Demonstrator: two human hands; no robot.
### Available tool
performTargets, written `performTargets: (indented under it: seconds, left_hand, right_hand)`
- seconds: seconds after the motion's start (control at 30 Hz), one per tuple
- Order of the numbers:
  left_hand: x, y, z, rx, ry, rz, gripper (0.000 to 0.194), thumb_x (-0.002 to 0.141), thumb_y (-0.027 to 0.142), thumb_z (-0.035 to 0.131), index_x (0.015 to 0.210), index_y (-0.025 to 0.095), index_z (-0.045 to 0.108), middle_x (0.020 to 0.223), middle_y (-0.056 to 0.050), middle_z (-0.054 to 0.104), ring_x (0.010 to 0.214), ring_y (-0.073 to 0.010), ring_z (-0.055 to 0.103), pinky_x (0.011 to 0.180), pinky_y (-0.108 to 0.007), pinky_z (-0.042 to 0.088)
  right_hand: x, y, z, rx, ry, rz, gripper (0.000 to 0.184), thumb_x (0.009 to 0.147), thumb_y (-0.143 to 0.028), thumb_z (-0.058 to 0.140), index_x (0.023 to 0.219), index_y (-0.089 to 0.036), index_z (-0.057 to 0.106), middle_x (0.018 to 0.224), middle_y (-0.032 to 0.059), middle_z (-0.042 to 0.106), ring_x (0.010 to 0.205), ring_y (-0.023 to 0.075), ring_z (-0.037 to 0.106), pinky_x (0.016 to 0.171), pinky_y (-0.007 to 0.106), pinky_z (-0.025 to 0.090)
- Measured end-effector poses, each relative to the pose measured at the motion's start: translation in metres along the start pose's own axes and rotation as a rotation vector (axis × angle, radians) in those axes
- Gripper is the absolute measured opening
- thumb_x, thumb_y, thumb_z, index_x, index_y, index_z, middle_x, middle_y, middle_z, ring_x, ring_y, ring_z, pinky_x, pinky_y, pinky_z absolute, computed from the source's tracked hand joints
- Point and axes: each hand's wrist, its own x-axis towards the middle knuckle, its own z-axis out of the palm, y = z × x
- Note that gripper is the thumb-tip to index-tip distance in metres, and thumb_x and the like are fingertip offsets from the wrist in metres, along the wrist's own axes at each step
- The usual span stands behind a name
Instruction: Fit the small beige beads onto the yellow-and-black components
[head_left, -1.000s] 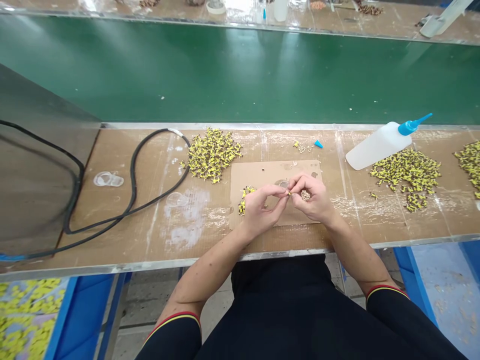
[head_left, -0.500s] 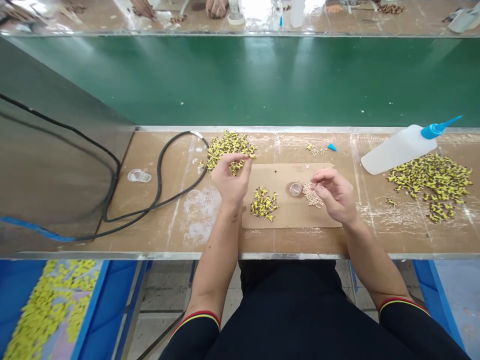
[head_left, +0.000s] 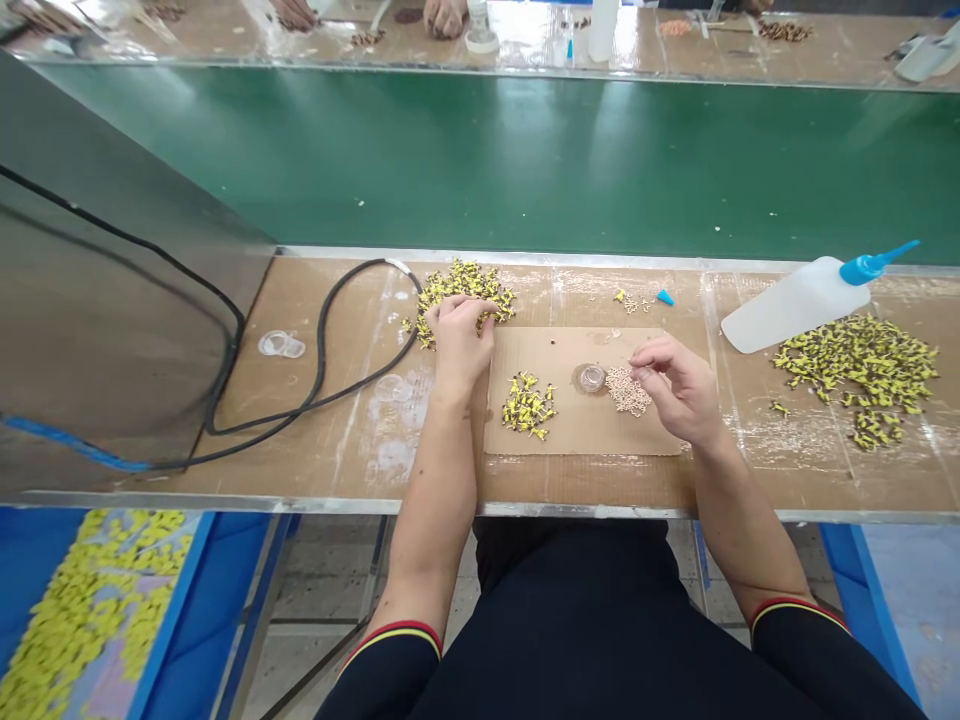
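My left hand (head_left: 459,345) rests with curled fingers on a heap of small yellow-and-black parts (head_left: 461,300), and I cannot tell if it holds any. My right hand (head_left: 673,390) hangs over a cardboard sheet (head_left: 585,437), its thumb and forefinger close together beside a patch of tiny beige beads (head_left: 626,391). Between my hands, a smaller yellow-and-black heap (head_left: 528,405) and a small round clear dish (head_left: 592,378) lie on the cardboard. A larger heap (head_left: 859,370) lies to the right.
A white squeeze bottle (head_left: 795,305) with a blue nozzle lies at the right. A black cable (head_left: 322,350) loops beside a steel panel (head_left: 127,300). A green belt (head_left: 525,160) runs behind the bench. A co-worker's hands (head_left: 445,15) show beyond it.
My left hand has moved from the cardboard, away from my right hand, onto the yellow-and-black heap at the left. My right hand has moved slightly right, and the view has shifted.
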Motion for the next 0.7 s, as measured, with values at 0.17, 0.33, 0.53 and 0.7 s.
performTargets:
  seconds: [0.17,0.33,0.53,0.7]
  left_hand:
    - [-0.009,0.009,-0.029,-0.080,-0.135,0.081,0.011,0.086,0.021,0.062,0.090,0.023,0.072,0.095,-0.005,0.077,0.098,-0.0275,0.068,0.095,-0.046,0.043]
    - [-0.018,0.017,-0.034,-0.175,-0.566,0.227,0.019,0.086,0.030,0.065,0.100,0.022,0.073,0.100,-0.006,0.077,0.094,-0.0257,0.070,0.089,-0.040,0.052]
    - [-0.021,0.019,-0.027,-0.146,-0.794,0.264,0.024,0.090,0.029,0.059,0.107,0.022,0.074,0.105,-0.008,0.072,0.101,-0.0258,0.068,0.093,-0.041,0.053]
    - [-0.019,0.025,-0.025,-0.034,-0.860,0.224,0.030,0.094,0.039,0.059,0.108,0.017,0.074,0.103,-0.010,0.070,0.099,-0.0268,0.065,0.092,-0.041,0.051]
  right_hand:
    - [0.002,0.005,-0.021,-0.224,-0.063,0.019,0.011,0.094,-0.018,0.059,0.092,-0.023,0.069,0.075,0.0002,0.066,0.061,0.0143,0.056,0.057,0.030,0.044]
    - [-0.002,0.024,-0.032,-0.421,-0.437,0.125,0.007,0.089,-0.021,0.066,0.085,-0.023,0.071,0.077,0.0009,0.070,0.066,0.0161,0.060,0.061,0.029,0.040]
    - [-0.004,0.031,-0.031,-0.473,-0.679,0.232,0.010,0.086,-0.022,0.071,0.095,-0.025,0.073,0.084,0.0021,0.073,0.075,0.0189,0.064,0.064,0.029,0.040]
    - [0.005,0.015,-0.028,-0.539,-0.858,0.326,0.009,0.091,-0.024,0.067,0.098,-0.023,0.073,0.103,0.0039,0.076,0.089,0.0212,0.067,0.069,0.029,0.040]
